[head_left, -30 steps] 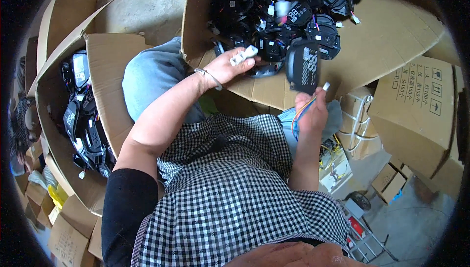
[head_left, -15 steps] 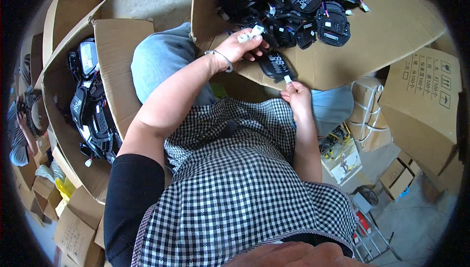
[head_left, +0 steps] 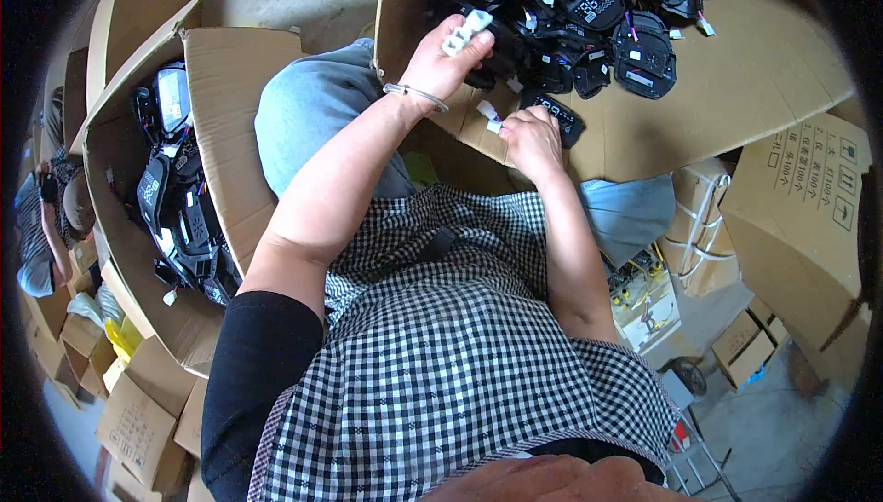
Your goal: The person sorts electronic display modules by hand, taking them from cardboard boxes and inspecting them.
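My left hand [head_left: 438, 68] is closed round a few white plastic connector housings [head_left: 467, 33], held above the near-left edge of a cardboard sheet. Lower and to the right, my right hand [head_left: 533, 145] is curled over a black display unit [head_left: 570, 125] with printed pale digits, lying near the sheet's front edge. Its fingertips cover part of the unit. White cable plugs [head_left: 490, 115] stick out left of that hand. Beyond both hands lies a heap of similar black display units [head_left: 589, 5] with short wires and white plugs.
The cardboard [head_left: 717, 69] spans my knees. At left stands an open carton [head_left: 212, 189] with more black units inside. Cartons [head_left: 796, 198] are stacked at right, above a metal-framed trolley [head_left: 694, 456]. Another person [head_left: 46, 226] sits at the far left.
My right hand has moved up and left, from a plug at the unit's lower end onto the display unit. My left hand has drawn back from the unit, still holding the white housings.
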`<move>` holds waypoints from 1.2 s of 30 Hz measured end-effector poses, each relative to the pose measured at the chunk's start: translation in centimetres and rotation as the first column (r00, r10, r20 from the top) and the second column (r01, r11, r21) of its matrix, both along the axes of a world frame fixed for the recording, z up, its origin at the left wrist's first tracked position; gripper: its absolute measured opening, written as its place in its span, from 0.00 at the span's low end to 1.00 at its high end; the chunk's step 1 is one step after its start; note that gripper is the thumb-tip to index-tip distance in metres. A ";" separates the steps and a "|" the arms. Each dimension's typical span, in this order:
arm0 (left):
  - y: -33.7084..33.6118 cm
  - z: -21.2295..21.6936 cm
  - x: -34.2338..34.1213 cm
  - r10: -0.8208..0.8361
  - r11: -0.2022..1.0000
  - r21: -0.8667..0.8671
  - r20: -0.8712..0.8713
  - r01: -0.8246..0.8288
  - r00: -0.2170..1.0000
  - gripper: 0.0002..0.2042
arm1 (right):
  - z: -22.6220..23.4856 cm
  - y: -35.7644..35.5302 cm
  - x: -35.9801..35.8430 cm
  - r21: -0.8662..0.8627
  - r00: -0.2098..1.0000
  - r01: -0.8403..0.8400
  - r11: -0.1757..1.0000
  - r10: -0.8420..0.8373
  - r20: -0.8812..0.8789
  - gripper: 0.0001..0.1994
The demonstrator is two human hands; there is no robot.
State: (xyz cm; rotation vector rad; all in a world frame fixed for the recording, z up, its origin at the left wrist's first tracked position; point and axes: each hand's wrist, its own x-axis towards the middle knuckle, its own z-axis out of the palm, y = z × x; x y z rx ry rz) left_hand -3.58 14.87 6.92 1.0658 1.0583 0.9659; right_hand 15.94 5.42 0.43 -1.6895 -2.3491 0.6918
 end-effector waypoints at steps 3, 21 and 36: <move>-0.3 -1.7 -0.4 -0.076 0.984 0.121 -0.378 0.131 0.923 0.08 | 1.1 -1.6 0.3 0.086 0.924 0.233 0.969 -0.193 -0.330 0.05; -4.2 -2.0 0.9 -0.584 0.767 -0.200 0.173 0.609 0.793 0.12 | 8.6 -4.8 2.3 -0.277 0.785 0.303 0.912 -0.403 -0.471 0.07; -4.8 -1.3 0.9 -0.300 0.648 0.454 -0.586 0.612 0.753 0.11 | 7.2 -5.2 0.2 -0.924 -0.085 -0.056 0.379 -0.924 -0.374 0.10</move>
